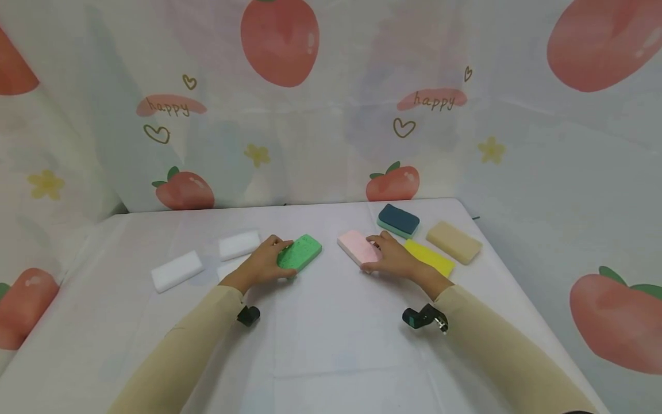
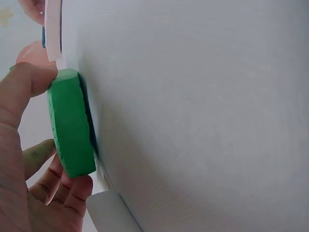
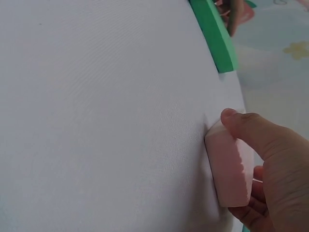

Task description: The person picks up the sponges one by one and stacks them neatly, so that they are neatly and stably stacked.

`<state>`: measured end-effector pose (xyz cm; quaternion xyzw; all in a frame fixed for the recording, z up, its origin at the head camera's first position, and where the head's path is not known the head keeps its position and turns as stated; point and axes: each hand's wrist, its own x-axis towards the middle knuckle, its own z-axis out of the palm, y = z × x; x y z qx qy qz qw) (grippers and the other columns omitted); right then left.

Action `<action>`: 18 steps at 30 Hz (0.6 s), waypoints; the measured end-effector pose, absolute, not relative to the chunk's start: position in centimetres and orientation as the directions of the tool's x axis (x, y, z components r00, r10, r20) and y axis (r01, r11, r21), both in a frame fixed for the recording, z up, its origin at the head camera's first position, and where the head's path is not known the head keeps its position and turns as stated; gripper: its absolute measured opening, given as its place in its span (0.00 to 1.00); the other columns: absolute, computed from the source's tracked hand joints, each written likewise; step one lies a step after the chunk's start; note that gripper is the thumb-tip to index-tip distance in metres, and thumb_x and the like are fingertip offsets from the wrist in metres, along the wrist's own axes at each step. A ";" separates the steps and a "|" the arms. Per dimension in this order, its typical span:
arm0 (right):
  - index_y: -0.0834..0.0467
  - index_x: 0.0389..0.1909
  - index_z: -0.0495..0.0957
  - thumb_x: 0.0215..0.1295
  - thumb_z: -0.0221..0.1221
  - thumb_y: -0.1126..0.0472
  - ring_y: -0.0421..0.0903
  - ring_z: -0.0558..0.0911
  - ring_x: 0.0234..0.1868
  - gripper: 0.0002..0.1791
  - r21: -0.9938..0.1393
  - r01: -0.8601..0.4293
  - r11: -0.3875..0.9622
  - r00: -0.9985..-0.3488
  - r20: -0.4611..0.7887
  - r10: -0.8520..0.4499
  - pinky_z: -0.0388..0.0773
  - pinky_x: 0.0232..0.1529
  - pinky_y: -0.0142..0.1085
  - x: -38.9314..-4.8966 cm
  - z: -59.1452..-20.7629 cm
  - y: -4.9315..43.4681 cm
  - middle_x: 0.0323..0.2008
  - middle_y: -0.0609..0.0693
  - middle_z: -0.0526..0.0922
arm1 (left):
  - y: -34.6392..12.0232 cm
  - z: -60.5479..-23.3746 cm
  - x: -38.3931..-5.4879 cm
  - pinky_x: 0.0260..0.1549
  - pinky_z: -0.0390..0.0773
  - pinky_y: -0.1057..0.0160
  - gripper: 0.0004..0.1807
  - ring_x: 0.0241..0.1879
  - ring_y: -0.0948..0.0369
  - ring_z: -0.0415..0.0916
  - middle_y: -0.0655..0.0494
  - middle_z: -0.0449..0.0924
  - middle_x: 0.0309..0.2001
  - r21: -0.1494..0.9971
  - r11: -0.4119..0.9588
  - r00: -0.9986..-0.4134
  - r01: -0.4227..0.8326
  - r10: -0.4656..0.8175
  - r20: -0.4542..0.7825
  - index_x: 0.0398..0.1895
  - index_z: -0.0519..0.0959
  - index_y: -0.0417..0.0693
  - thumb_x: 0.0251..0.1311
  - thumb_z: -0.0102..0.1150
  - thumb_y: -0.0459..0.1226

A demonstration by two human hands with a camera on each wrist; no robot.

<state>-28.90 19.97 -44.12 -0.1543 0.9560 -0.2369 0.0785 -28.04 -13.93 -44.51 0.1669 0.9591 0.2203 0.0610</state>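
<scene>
My left hand (image 1: 264,261) grips a green sponge (image 1: 302,251) between thumb and fingers, left of the table's middle. In the left wrist view the green sponge (image 2: 70,123) has the thumb at one end and fingertips at the other. A pink sponge (image 1: 357,244) with a pale underside is held by my right hand (image 1: 395,259), a short way to the right. The right wrist view shows the thumb at one end of the pink sponge (image 3: 229,169) and fingers curled at the opposite end. Both sponges sit at or just above the tabletop; exact contact is unclear.
Several white sponges (image 1: 177,271) lie on the left, one partly behind my left hand. On the right are a dark blue and green sponge (image 1: 397,221), a yellow sponge (image 1: 431,259) and a tan sponge (image 1: 455,242). A printed curtain (image 1: 331,132) hangs behind the white-covered table (image 1: 336,339).
</scene>
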 end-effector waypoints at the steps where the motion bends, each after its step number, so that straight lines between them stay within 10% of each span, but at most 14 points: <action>1: 0.59 0.70 0.65 0.54 0.69 0.40 0.50 0.75 0.53 0.46 -0.482 -0.254 0.839 -0.941 -0.078 -0.330 0.77 0.58 0.45 -28.9 -44.1 20.0 0.51 0.56 0.71 | -13.9 -44.5 -28.0 0.55 0.73 0.53 0.46 0.52 0.55 0.69 0.47 0.68 0.57 0.444 0.846 -0.937 0.295 0.348 -0.041 0.72 0.65 0.47 0.52 0.71 0.53; 18: 0.59 0.69 0.66 0.54 0.69 0.42 0.51 0.75 0.53 0.45 -0.489 -0.238 0.839 -0.945 -0.084 -0.317 0.77 0.58 0.46 -28.8 -43.9 19.8 0.50 0.56 0.71 | -12.9 -44.2 -27.6 0.52 0.74 0.55 0.42 0.48 0.56 0.69 0.49 0.69 0.54 0.525 0.767 -0.899 0.370 0.438 -0.005 0.70 0.69 0.50 0.51 0.72 0.48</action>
